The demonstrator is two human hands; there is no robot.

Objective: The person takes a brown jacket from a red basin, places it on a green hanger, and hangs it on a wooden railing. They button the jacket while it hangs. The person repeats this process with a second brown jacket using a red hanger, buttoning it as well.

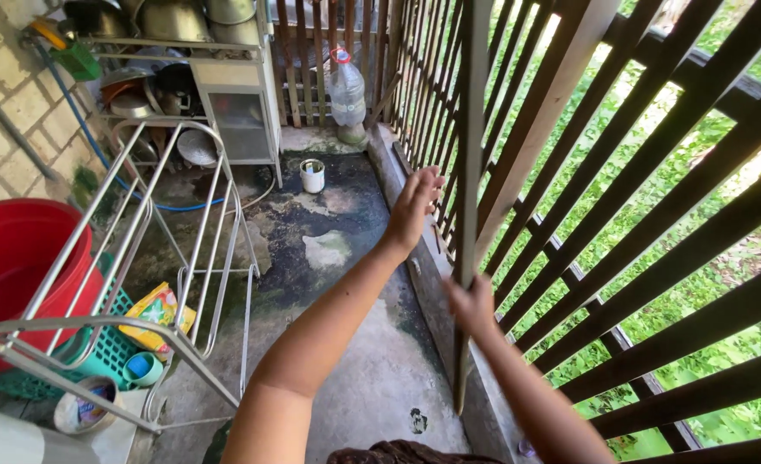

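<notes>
Two bare hands are working at a long, thin slat (pixel 469 172) that is standing nearly upright against the brown wooden railing (pixel 655 215) on the right of the frame. The right hand (pixel 473 305), low in the centre right, is gripping the slat near its lower part, fingers (pixel 458 296) closed around it, apparently to keep it from tipping; its bottom end is hanging just above the edge of the concrete floor (pixel 354 378). The left hand (pixel 413 206), reaching up the middle of the frame, is holding nothing: its fingers (pixel 430 180) are stretched out flat and loose, just beside the slat and the railing bars, though whether they are touching either cannot be told.

Behind the railing, green foliage is showing through the gaps. A metal drying rack (pixel 140 283) is leaning across the lower left, over a red tub (pixel 11 258) and a green basket (pixel 97 352), where washing things are seemingly being kept close to the wet floor. A clear plastic bottle (pixel 347 94) is standing in the far corner at upper centre, a small white cup (pixel 311 175) is sitting on the floor nearby, and a shelf stacked with metal pots (pixel 174 21) is filling the upper left.
</notes>
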